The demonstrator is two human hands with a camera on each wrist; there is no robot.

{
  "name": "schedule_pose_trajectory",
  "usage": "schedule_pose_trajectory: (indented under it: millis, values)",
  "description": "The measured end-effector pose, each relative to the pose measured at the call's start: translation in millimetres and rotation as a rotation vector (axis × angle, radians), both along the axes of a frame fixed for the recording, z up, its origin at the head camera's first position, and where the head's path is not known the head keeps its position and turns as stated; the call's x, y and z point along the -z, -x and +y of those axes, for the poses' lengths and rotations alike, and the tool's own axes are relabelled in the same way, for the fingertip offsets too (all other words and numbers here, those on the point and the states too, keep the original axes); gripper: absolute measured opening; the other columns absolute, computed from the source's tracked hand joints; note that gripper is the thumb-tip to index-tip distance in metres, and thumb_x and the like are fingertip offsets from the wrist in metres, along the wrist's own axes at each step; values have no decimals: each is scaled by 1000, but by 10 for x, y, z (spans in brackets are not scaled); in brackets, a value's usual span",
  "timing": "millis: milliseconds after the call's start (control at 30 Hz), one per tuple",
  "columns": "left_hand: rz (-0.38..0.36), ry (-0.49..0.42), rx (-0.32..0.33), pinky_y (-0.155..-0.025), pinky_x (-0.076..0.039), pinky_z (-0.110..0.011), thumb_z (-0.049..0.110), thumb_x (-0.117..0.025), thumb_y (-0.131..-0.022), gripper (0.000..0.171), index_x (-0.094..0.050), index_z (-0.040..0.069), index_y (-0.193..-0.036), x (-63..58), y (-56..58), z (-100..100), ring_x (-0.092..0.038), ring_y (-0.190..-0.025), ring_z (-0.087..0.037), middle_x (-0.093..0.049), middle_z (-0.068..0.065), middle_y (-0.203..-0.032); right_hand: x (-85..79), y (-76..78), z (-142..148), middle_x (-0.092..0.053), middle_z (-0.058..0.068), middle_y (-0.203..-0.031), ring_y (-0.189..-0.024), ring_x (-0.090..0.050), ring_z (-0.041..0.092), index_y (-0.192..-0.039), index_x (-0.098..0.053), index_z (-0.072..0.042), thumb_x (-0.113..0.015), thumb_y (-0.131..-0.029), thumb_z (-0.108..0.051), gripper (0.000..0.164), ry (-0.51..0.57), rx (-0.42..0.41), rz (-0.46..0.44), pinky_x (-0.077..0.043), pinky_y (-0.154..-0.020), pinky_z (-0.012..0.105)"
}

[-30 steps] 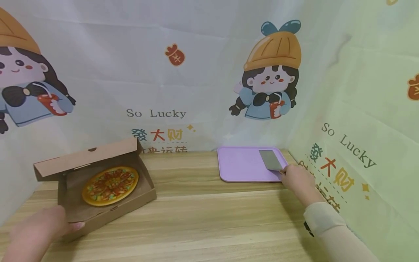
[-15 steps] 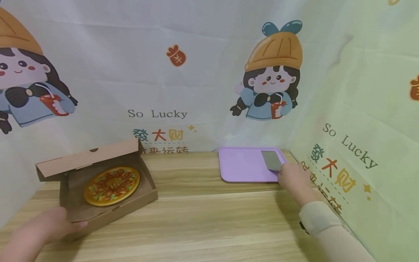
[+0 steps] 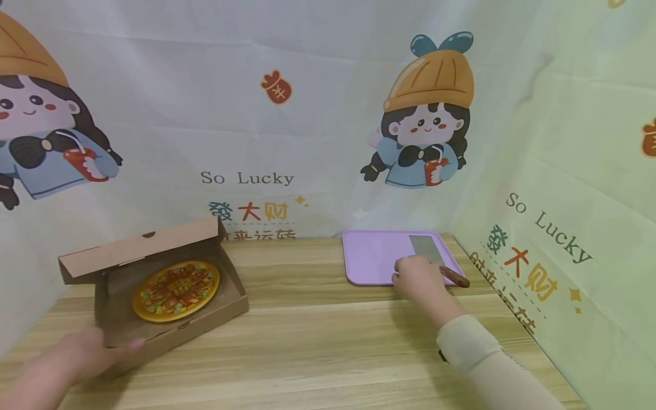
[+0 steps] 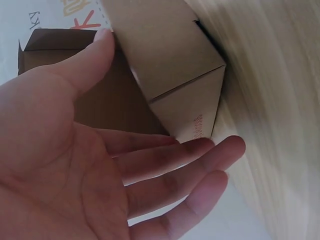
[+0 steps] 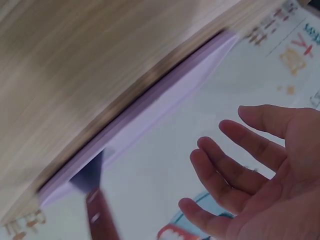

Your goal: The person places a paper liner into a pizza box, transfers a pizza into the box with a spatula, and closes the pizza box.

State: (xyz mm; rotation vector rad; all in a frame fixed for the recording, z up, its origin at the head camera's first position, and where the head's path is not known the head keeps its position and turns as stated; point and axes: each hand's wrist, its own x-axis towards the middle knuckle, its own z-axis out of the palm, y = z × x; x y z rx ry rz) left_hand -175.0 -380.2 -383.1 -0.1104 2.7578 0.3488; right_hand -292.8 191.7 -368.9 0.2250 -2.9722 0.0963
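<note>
My left hand (image 3: 72,356) is at the near left corner of an open cardboard pizza box (image 3: 215,320). In the left wrist view its fingers are spread loosely around the box corner, thumb near the front wall. A round pizza (image 3: 176,290) with a golden crust and mixed toppings lies inside. My right hand (image 3: 421,282) hovers over the front edge of a purple tray (image 3: 369,256), its fingers loosely bent and nothing in them in the right wrist view. Beside it on the tray lies a spatula (image 3: 455,277) with a grey flat blade and brown handle, the handle sticking out over the tray's right edge.
The box's raised lid (image 3: 138,246) leans back over the far side of the box. A wooden tabletop (image 3: 307,341) lies between box and tray. Printed cloth (image 3: 318,136) with cartoon figures hangs behind and to the right.
My right hand has let go of the spatula's handle and moved left along the tray. The spatula lies on the tray. My left hand stays at the box corner.
</note>
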Motion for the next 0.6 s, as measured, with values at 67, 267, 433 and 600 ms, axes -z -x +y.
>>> schedule_pose_trajectory:
  millis: [67,267,433,600]
  values:
    - [1,2,-9,-96,-51,-74,77,-45,-102,113,-50,-33,-125,8,-4,11,-56,-115,-72,-53,-55,-126,30,-16,-108,-79,12,-93,-94,-74,35,-88,-78,-9,-69,-98,-19,17,7,-35,10,-58,-83,60]
    - [15,12,-10,-96,-51,-75,77,-44,-102,114,-49,-34,-124,24,8,-7,-56,-114,-72,-52,-56,-125,111,-71,-468,-78,9,-88,-91,-76,32,-84,-74,-9,-71,-95,-15,13,27,-163,36,-60,-78,56]
    - [48,-6,21,-96,-51,-75,72,-48,-103,108,-50,-34,-122,35,43,7,-57,-112,-72,-54,-55,-123,144,-132,-737,-78,12,-91,-96,-77,35,-84,-68,-8,-68,-92,-11,9,44,-234,22,-61,-84,57]
    - [53,6,42,-96,-51,-76,72,-49,-103,106,-53,-32,-120,10,66,35,-58,-111,-71,-56,-54,-120,161,-181,-977,-79,13,-99,-100,-78,34,-99,-72,-5,-68,-94,-12,10,38,-304,16,-63,-88,55]
